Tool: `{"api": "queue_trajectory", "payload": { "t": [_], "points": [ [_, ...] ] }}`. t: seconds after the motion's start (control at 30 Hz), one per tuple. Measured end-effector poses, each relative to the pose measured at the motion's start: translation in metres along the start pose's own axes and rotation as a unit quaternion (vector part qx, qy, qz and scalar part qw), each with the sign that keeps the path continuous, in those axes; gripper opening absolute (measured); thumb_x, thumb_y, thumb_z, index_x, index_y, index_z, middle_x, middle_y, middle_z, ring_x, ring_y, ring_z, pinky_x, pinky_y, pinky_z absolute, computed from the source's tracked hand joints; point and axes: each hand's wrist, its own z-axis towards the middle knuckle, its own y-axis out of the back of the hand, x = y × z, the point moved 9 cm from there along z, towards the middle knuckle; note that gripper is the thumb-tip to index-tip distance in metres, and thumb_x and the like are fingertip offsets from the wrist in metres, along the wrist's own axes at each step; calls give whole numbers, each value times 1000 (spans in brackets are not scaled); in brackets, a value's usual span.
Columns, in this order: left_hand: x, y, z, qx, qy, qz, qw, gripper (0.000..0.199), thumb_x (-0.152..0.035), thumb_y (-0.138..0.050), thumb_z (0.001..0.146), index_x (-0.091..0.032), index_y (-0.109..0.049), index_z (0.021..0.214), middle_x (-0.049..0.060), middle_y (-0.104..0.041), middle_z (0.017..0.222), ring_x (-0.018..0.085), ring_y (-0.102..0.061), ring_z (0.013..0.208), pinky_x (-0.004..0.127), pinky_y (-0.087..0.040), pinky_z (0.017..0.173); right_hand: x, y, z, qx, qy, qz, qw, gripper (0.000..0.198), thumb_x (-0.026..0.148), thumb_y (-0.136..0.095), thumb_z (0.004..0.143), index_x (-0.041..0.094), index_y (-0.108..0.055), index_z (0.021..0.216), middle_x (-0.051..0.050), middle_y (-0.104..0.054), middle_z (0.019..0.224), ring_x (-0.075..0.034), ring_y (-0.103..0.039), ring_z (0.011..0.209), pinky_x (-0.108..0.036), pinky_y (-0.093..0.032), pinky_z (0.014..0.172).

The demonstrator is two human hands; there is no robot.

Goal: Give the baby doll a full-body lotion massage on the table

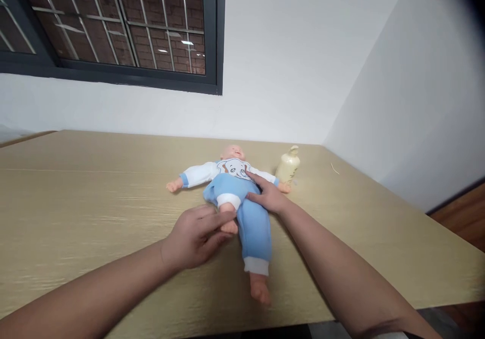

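Note:
A baby doll [255,228] in a white top and light blue trousers lies on its back on the wooden table [94,212], head toward the wall. Its arms are spread, and an animal face is printed on its chest. My left hand [199,233] grips the doll's bare foot on the left side, with that leg bent up. The other leg lies straight toward me. My right hand [267,193] rests on the right side of the doll's waist, fingers stretched out and thumb apart.
A cream pump bottle [288,165] stands beside the doll's outstretched hand on the right. Farther right lies a thin pale strip [335,168]. Behind the table rises a white wall [273,76] with a dark-framed, barred window [214,36].

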Motion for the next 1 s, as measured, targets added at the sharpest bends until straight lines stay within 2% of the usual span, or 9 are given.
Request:
{"api": "queue_trajectory", "payload": {
  "t": [0.1,0.2,0.3,0.37,0.5,0.6,0.8,0.9,1.0],
  "points": [
    [-15,-8,-3,11,-46,14,999,40,-23,-67,86,-22,-56,124,-1,-62,78,13,-53,63,25,-39,59,3,0,-1,-7,11,-5,1000,78,53,-69,80,32,-38,149,-2,-37,156,-28,-35,144,-47,-25,120],
    [-30,-12,-7,6,-65,41,997,35,-23,-70,84,-20,-60,117,-1,-61,74,13,-50,60,27,-35,56,-1,8,0,-53,13,-25,998,64,52,-63,85,30,-48,143,-3,-50,147,-26,-47,135,-44,-35,114],
    [-37,-11,-8,-4,-70,29,997,31,-21,-69,83,-18,-61,113,0,-60,73,13,-51,59,28,-35,56,-20,31,-2,-144,-67,-99,982,44,48,-51,92,25,-61,128,-6,-66,127,-25,-62,114,-40,-47,100],
    [-38,-9,-8,-14,-75,16,997,31,-20,-69,83,-18,-61,112,0,-60,73,13,-51,58,28,-34,55,-30,47,-5,-177,-131,-198,955,39,40,-51,90,23,-64,122,-8,-68,118,-26,-63,106,-40,-49,92],
    [-41,-7,-5,-2,-75,-23,997,34,-16,-67,81,-19,-56,114,1,-63,75,14,-51,58,29,-33,54,-37,59,-8,-138,-181,-376,898,39,31,-58,79,20,-64,116,-13,-67,112,-34,-59,103,-42,-46,85],
    [-52,-6,-6,19,-76,-88,993,37,-14,-63,82,-19,-52,116,1,-64,74,14,-52,55,30,-31,52,-40,54,-7,-88,-196,-426,879,36,28,-59,77,20,-64,111,-15,-67,105,-35,-59,98,-40,-44,80],
    [-75,-7,-15,38,-92,-153,983,21,-29,-58,88,-18,-55,106,2,-64,70,16,-56,55,32,-36,52,-47,55,-8,-24,-228,-389,892,29,28,-61,75,29,-67,104,-7,-71,94,-30,-61,91,-34,-42,72],
    [-71,-7,-13,38,-89,-146,985,20,-26,-57,87,-18,-55,105,2,-63,68,16,-55,54,31,-36,52,-39,69,-9,-49,-203,-361,909,30,31,-62,76,29,-67,106,-6,-70,96,-26,-63,85,-31,-41,66],
    [-56,0,-7,7,-76,-150,986,27,-21,-57,86,-21,-53,112,2,-63,71,16,-56,58,29,-38,55,-15,82,-9,-115,-135,-365,914,36,31,-64,76,27,-65,111,-6,-69,98,-24,-63,84,-31,-44,68]
  ]
}}
